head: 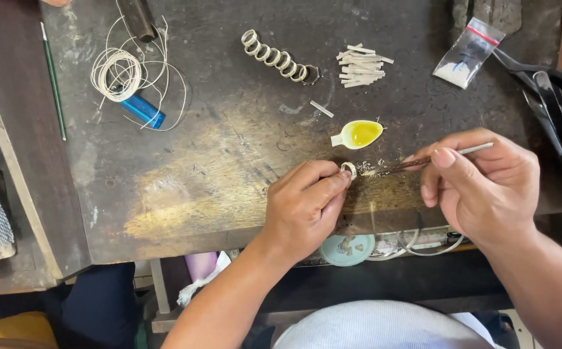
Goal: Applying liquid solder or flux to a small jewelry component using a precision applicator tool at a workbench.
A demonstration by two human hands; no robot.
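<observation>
Ring band [349, 169], small and pale, pinched upright between thumb and forefinger of left hand [307, 207] near centre of worn bench [216, 168], open face turned toward right hand [484, 187], probably so that the seam can be reached. Right-hand fingers [445, 158] clenched around thin metal pick [436, 158], held like a pen, tip aimed at nine o'clock and almost touching band amid small pale crumbs. Spoon-shaped dish of yellow liquid [358, 134] just beyond at twelve o'clock, seemingly kept close for dipping. Row of similar bands [277, 58] and heap of pale cut strips [361, 64] farther up. Coil of white cord [122, 71] with blue lighter [144, 111] at ten o'clock, small plastic bag [468, 45] at two o'clock.
</observation>
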